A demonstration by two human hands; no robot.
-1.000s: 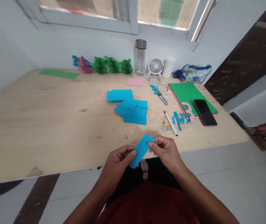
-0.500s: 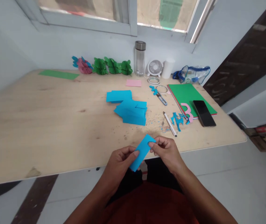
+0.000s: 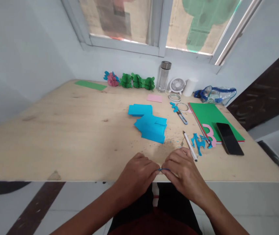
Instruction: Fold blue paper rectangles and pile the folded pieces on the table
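Note:
Near the front edge of the table, my left hand (image 3: 136, 176) and my right hand (image 3: 182, 171) pinch a folded piece of blue paper (image 3: 161, 169) between them. It is seen edge-on as a thin line, with most of it hidden by my fingers. Beyond my hands lies a loose pile of blue paper pieces (image 3: 151, 127). A white pen (image 3: 190, 146) lies just past my right hand, beside blue paper scraps (image 3: 199, 143).
Small thread snips (image 3: 182, 117), tape rolls (image 3: 175, 97) and a pink paper slip (image 3: 154, 98) lie farther back. A phone (image 3: 229, 138) rests partly on green paper sheets (image 3: 210, 114). Along the wall stand a glass bottle (image 3: 163, 78), a fan (image 3: 177, 85) and green paper shapes (image 3: 137, 81).
The blue paper was held flat and slanted; now it is edge-on between both hands. My hands have closed together around it, and the camera view has shifted.

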